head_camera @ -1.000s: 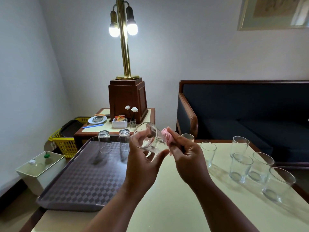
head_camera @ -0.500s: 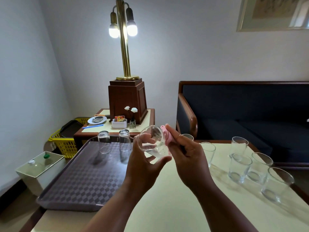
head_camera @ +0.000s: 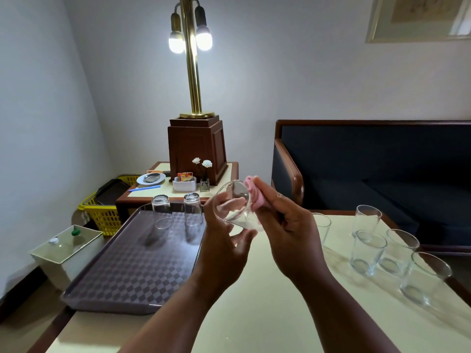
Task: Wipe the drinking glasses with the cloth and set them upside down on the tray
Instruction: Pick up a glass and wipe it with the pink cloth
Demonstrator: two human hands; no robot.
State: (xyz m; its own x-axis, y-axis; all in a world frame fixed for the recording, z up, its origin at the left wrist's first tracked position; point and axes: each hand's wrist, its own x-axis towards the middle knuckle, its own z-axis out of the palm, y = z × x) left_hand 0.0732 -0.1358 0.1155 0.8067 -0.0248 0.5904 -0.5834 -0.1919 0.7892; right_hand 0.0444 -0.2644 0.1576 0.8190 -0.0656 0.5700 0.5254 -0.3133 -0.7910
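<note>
My left hand (head_camera: 224, 248) grips a clear drinking glass (head_camera: 235, 203), tilted on its side above the table. My right hand (head_camera: 290, 235) pinches a pink cloth (head_camera: 254, 197) and presses it against the glass's right side. Two glasses (head_camera: 161, 211) (head_camera: 193, 209) stand upside down at the far end of the purple checkered tray (head_camera: 127, 271). Several upright glasses (head_camera: 367, 250) wait on the cream table at the right, one (head_camera: 322, 226) partly hidden behind my right hand.
A side table (head_camera: 229, 169) behind the tray carries a brass lamp (head_camera: 193, 98), a small plate and a flower vase. A yellow basket (head_camera: 102, 215) and a white lidded box (head_camera: 66, 248) stand on the floor at left. A dark sofa (head_camera: 369, 169) lies beyond the table.
The glass has turned in my left hand, and the pink cloth has slid along its side. Both hands stay at about the same spot.
</note>
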